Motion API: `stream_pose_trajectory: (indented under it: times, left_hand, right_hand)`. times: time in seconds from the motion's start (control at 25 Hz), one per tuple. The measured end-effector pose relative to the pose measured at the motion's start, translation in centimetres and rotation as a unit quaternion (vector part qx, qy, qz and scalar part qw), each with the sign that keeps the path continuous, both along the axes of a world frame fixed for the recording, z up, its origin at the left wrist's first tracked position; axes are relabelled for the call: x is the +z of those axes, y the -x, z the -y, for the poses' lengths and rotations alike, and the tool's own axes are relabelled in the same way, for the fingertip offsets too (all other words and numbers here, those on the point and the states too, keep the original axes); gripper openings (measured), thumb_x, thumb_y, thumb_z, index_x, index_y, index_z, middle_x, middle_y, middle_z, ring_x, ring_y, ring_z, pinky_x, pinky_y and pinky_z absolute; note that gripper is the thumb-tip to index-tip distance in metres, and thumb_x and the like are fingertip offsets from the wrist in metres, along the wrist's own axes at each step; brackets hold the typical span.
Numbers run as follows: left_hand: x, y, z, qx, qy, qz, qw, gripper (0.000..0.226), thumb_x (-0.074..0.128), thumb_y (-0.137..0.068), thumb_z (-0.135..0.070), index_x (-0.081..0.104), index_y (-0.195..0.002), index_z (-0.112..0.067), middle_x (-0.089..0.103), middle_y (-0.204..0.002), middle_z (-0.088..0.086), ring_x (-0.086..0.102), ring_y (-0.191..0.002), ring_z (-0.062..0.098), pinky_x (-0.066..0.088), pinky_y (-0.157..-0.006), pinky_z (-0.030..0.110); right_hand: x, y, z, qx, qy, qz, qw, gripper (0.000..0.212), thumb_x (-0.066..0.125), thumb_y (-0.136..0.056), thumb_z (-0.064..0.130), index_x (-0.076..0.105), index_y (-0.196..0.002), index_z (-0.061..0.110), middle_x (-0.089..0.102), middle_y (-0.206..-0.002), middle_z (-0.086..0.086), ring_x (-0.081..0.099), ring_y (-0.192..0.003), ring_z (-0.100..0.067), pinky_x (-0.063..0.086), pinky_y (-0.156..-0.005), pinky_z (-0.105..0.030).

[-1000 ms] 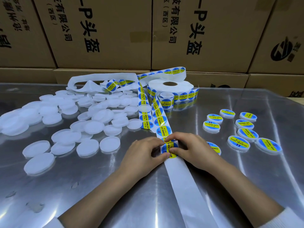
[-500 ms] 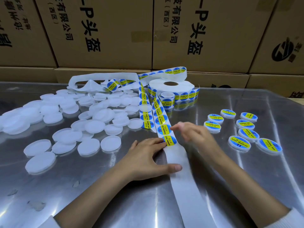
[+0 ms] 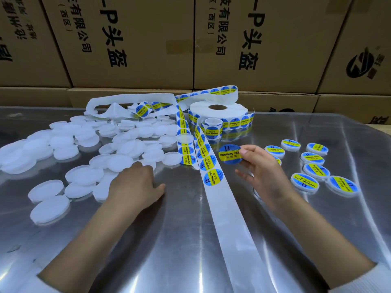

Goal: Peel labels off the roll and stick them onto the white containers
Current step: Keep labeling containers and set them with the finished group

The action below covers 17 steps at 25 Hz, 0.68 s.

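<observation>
Head view: on the left of the shiny metal table [image 3: 173,240] lies a heap of unlabeled white containers [image 3: 88,153]. The left hand [image 3: 135,185] rests palm down at the heap's edge, fingers curled over one container. The backing strip [image 3: 228,212] runs lengthwise from the roll [image 3: 218,113] toward the viewer. The right hand [image 3: 262,172] pinches a peeled label [image 3: 229,154], face up, text reading left to right. Labeled containers [image 3: 313,166] sit right. Cardboard boxes [image 3: 148,39] line the back.
</observation>
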<state>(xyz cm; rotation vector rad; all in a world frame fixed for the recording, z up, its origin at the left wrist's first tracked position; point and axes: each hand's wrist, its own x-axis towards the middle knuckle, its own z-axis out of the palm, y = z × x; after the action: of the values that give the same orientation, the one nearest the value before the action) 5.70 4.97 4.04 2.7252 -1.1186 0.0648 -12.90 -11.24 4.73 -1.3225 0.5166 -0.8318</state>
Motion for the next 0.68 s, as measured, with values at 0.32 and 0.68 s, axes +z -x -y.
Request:
stream_pose_trajectory:
  times: [0.32,0.68]
  left_hand:
    - [0.2,0.1,-0.5,0.051,-0.093,0.088,0.991,0.022,0.039,-0.096,-0.034,0.048,-0.096,-0.014,0.051,-0.108,0.003,0.051,-0.105,0.024,0.035,-0.071,0.030]
    - [1.4,4.1,1.8,-0.122,0.422,-0.646,0.625,0.015,0.053,-0.087,-0.021,0.062,-0.094,-0.012,0.073,-0.087,0.003,0.070,-0.075,0.014,0.057,-0.067,0.027]
  right_hand:
    - [-0.2,0.2,0.2,0.009,-0.018,0.006,1.000,0.025,0.063,-0.085,0.019,0.071,-0.067,0.034,0.070,-0.081,0.007,0.066,-0.077,-0.005,0.050,-0.077,-0.029]
    - [-0.1,-0.1,-0.5,0.099,-0.040,0.012,0.994,0.025,0.068,-0.065,0.034,0.067,-0.082,0.016,0.073,-0.092,-0.002,0.068,-0.084,-0.013,0.053,-0.082,-0.027]
